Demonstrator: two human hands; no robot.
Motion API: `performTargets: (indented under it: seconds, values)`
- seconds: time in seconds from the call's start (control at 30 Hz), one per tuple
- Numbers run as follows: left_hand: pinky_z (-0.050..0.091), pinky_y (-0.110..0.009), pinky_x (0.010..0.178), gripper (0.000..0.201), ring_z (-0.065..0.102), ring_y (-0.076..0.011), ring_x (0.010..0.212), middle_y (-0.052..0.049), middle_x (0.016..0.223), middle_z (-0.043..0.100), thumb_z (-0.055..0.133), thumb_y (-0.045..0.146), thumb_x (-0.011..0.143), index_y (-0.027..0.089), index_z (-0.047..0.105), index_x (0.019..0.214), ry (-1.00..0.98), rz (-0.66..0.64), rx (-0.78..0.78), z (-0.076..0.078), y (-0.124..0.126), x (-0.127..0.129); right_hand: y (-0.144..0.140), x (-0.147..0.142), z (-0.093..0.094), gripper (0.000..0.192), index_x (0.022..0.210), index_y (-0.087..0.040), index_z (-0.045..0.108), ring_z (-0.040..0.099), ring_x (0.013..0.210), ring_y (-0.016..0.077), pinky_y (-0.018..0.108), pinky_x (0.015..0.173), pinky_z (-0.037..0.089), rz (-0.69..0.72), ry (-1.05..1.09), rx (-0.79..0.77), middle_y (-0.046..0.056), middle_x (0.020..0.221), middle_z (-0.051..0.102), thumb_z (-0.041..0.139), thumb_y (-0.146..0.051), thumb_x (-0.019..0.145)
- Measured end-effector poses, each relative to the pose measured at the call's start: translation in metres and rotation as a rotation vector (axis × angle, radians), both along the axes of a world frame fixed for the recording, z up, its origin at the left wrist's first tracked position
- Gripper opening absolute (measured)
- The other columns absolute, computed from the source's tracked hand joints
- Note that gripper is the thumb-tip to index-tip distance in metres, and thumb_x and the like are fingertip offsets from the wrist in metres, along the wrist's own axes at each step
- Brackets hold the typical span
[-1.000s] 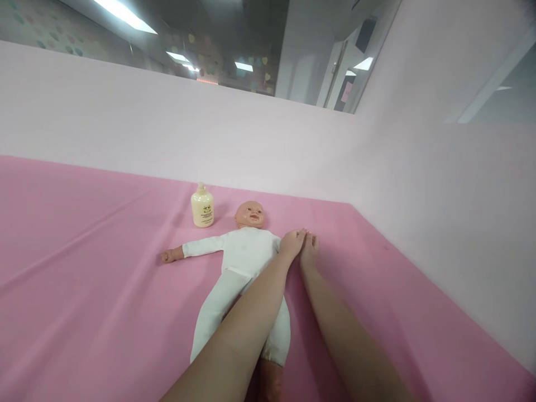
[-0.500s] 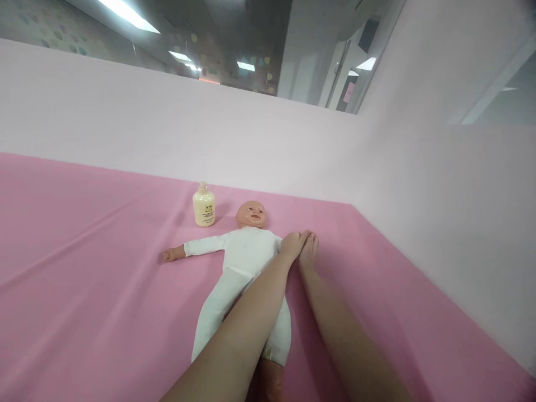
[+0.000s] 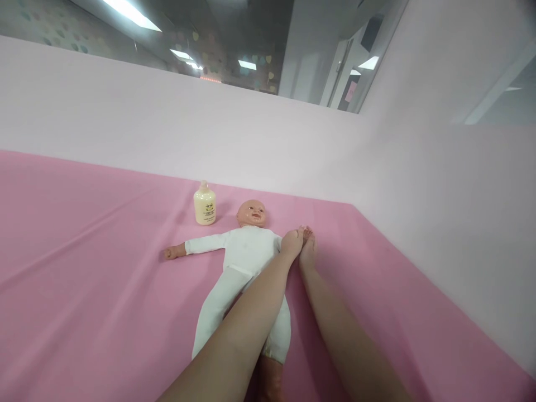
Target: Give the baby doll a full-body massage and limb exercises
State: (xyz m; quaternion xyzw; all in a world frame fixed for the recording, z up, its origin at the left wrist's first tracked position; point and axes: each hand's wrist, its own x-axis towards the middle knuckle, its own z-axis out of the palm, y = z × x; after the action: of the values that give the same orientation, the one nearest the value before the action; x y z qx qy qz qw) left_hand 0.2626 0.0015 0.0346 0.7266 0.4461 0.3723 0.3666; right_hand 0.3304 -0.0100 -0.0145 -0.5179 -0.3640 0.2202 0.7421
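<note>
Head view: baby doll (image 3: pixel 247 254) in a white suit lies face-up on the pink sheet (image 3: pixel 84 268), one arm spread flat. Left hand (image 3: pixel 292 243) and right hand (image 3: pixel 309 250) are pressed together at the doll's far arm, probably closed round it; the actual grip is hidden, can't tell. Cream bottle (image 3: pixel 205 207) stands upright beside the head, probably parked within reach.

One baby doll (image 3: pixel 247 251) is lying on the pink tabletop (image 3: pixel 92 290). One cream bottle (image 3: pixel 205 205) is standing there too. Two hands are showing, the left hand (image 3: pixel 292 244) and the right hand (image 3: pixel 309 251). Two forearms are stretching forward.
</note>
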Motion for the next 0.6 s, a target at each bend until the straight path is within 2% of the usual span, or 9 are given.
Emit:
performTargets:
  seconds: [0.1,0.2,0.27,0.37,0.47,0.53,0.6]
  values:
    - [0.05,-0.032,0.091,0.059,0.068,-0.0219,0.101,-0.013,0.104,0.074,0.021,0.043,0.101,0.015,0.073,0.101,-0.025,0.008,-0.006,0.0,-0.002,-0.001,0.006,-0.001,-0.002,0.044,0.11,-0.019,0.057,0.062,0.105,0.02,0.037,0.095,0.049,-0.013,0.029,-0.027,0.007,0.11,0.066,0.05,-0.054,0.085]
    - [0.049,-0.032,0.094,0.052,0.068,-0.0219,0.101,-0.014,0.103,0.074,0.026,0.037,0.1,0.014,0.073,0.097,-0.038,0.028,-0.033,0.004,-0.003,-0.002,0.006,0.0,-0.001,0.042,0.104,-0.018,0.054,0.063,0.098,0.0205,0.039,0.091,0.051,-0.02,0.045,-0.057,0.006,0.101,0.065,0.049,-0.055,0.083]
    - [0.048,-0.033,0.095,0.048,0.068,-0.0222,0.1,-0.014,0.103,0.074,0.029,0.032,0.099,0.014,0.073,0.093,-0.05,0.038,-0.059,0.011,-0.001,-0.003,0.004,0.002,0.001,0.043,0.11,-0.019,0.048,0.063,0.099,0.0208,0.04,0.09,0.052,-0.043,0.053,-0.081,0.008,0.106,0.063,0.042,-0.054,0.086]
    - [0.046,-0.032,0.099,0.041,0.065,-0.02,0.106,-0.012,0.11,0.072,0.032,0.026,0.097,0.015,0.071,0.094,-0.109,0.051,-0.081,0.032,0.007,-0.012,0.001,0.006,0.003,0.046,0.124,-0.022,0.036,0.058,0.112,0.0204,0.038,0.092,0.053,-0.104,0.038,-0.118,0.011,0.123,0.053,0.038,-0.05,0.088]
    - [0.045,-0.031,0.1,0.038,0.064,-0.019,0.107,-0.011,0.11,0.072,0.034,0.023,0.094,0.014,0.07,0.092,-0.206,0.044,-0.085,0.057,0.017,-0.041,-0.001,0.009,0.005,0.065,0.137,-0.021,0.019,0.049,0.126,0.02,0.036,0.099,0.05,-0.148,-0.006,-0.162,0.014,0.134,0.04,0.047,-0.044,0.083]
    - [0.049,-0.031,0.094,0.036,0.067,-0.0184,0.099,-0.011,0.108,0.072,0.035,0.023,0.093,0.012,0.069,0.094,-0.286,0.036,-0.095,0.068,0.019,-0.074,-0.002,0.009,0.005,0.079,0.142,-0.017,0.01,0.048,0.128,0.02,0.036,0.104,0.046,-0.145,-0.044,-0.187,0.017,0.136,0.036,0.052,-0.038,0.079]
    - [0.052,-0.032,0.089,0.035,0.068,-0.018,0.094,-0.011,0.107,0.072,0.036,0.025,0.093,0.012,0.068,0.097,-0.364,0.047,-0.104,0.07,0.016,-0.118,-0.004,0.008,0.004,0.087,0.144,-0.013,0.007,0.048,0.128,0.0209,0.036,0.107,0.044,-0.14,-0.08,-0.211,0.02,0.137,0.033,0.056,-0.033,0.075]
